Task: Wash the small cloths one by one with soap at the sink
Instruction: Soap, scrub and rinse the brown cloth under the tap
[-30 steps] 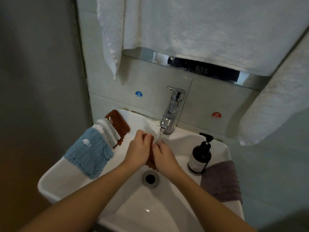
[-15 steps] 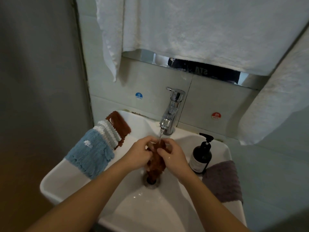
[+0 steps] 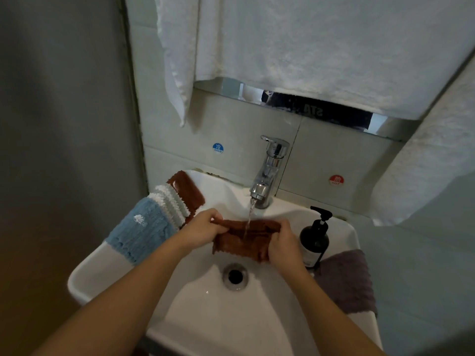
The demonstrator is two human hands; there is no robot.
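Note:
A small brown cloth [image 3: 244, 240] is stretched flat under the running stream from the chrome tap [image 3: 267, 173], above the white sink [image 3: 205, 317]. My left hand [image 3: 203, 228] pinches its left edge and my right hand [image 3: 282, 244] grips its right edge. On the sink's left rim lie a blue cloth [image 3: 144, 232], a white cloth [image 3: 171, 202] and another brown cloth [image 3: 186, 187], overlapping. A dark soap pump bottle [image 3: 314, 238] stands at the right, with a purple cloth [image 3: 347, 281] on the rim beside it.
The drain [image 3: 235, 276] sits below the cloth. White towels [image 3: 321, 47] hang over the wall above the tap, and another hangs at the far right [image 3: 431, 163]. A grey wall [image 3: 64, 124] closes off the left side.
The brown cloth was bunched between my hands near the drain. Now my hands have moved apart and spread it out wide under the water.

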